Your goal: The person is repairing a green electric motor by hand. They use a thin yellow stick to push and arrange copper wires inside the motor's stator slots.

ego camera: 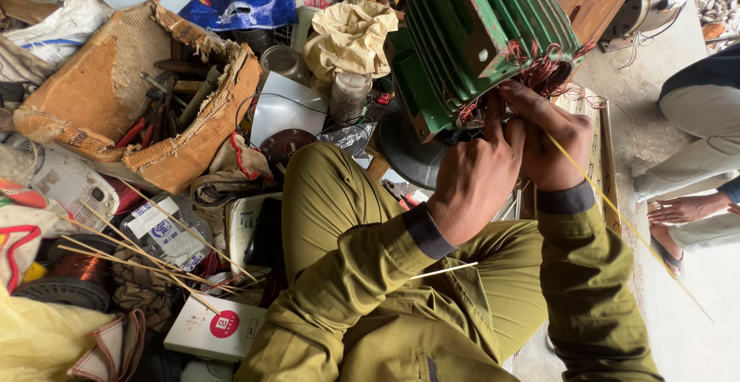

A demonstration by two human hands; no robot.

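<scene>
I see both hands pressed up against the open end of a green finned motor housing [470,35], which sits tilted just above my knees. My left hand [474,178] has its grip curled closed against the lower edge of the housing, fingers buried in the reddish copper winding wires [549,74] that spill from the opening; whether it pinches a wire I cannot tell. My right hand [551,139] is clenched around a thin yellow stick [617,212], which runs from the knuckles down and away to the right, over the concrete floor [678,328].

Clutter crowds the left side. A torn cardboard box [100,89] holds assorted hand tools, and a crumpled beige cloth [351,35] lies draped just beside the housing, with a glass jar [348,97] under it. More thin sticks [146,251] lie loose across packets and a coil of copper wire [73,270] at lower left. A white carton with a red dot [212,328] lies near my left elbow. At the right edge, another person's hand [686,208] rests on a pale trouser leg, well apart from mine.
</scene>
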